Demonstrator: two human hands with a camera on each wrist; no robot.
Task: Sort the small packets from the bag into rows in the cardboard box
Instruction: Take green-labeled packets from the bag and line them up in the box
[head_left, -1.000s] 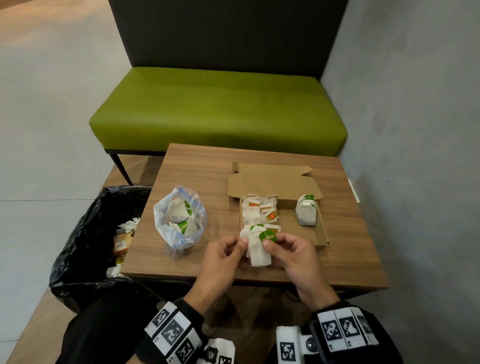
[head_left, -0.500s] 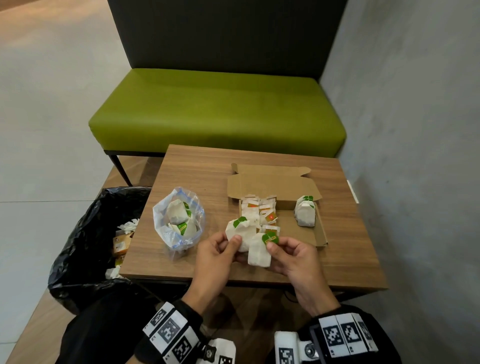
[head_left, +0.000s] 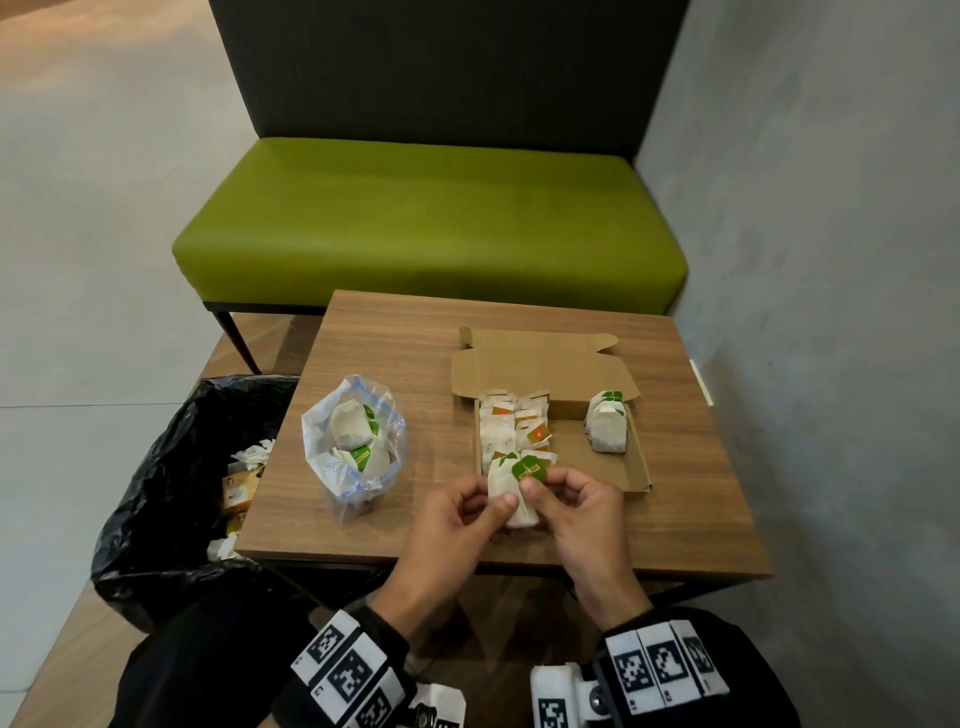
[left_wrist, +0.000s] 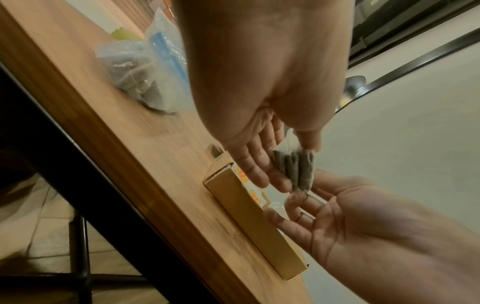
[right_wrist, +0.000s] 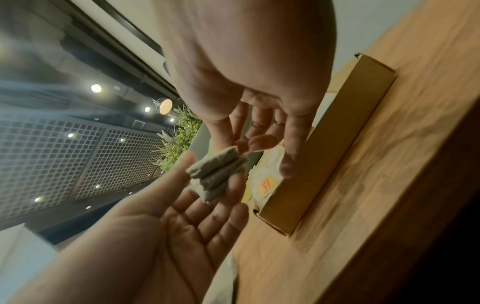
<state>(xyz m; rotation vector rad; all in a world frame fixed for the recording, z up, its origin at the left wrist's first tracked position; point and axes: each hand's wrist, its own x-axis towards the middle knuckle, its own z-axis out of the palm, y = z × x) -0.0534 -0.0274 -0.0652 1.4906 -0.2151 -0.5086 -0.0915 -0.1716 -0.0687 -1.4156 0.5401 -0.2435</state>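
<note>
In the head view, both hands meet at lower centre, just below the near left corner of the cardboard box (head_left: 597, 467). The left hand (head_left: 452, 525) and right hand (head_left: 582, 514) together pinch a small stack of white packets (head_left: 506, 486) with green tags, thumbs on top. Inside the box, a row of orange-tagged packets (head_left: 511, 428) fills the left side and a green-tagged pile (head_left: 605, 428) sits at the right. The clear bag (head_left: 356, 441) with more packets stands left of centre on the wooden counter (head_left: 395, 338). A black bin bag (head_left: 166, 483) lies at the left edge.

In the left wrist view, the left hand (left_wrist: 262, 86) pinches the stack (left_wrist: 294, 168) between thumb and fingers at frame centre; the right hand (left_wrist: 345, 222) touches it from lower right.

In the right wrist view, the right hand (right_wrist: 249, 82) pinches the stack's (right_wrist: 218, 170) top, with the left hand (right_wrist: 155, 226) gripping from below.
</note>
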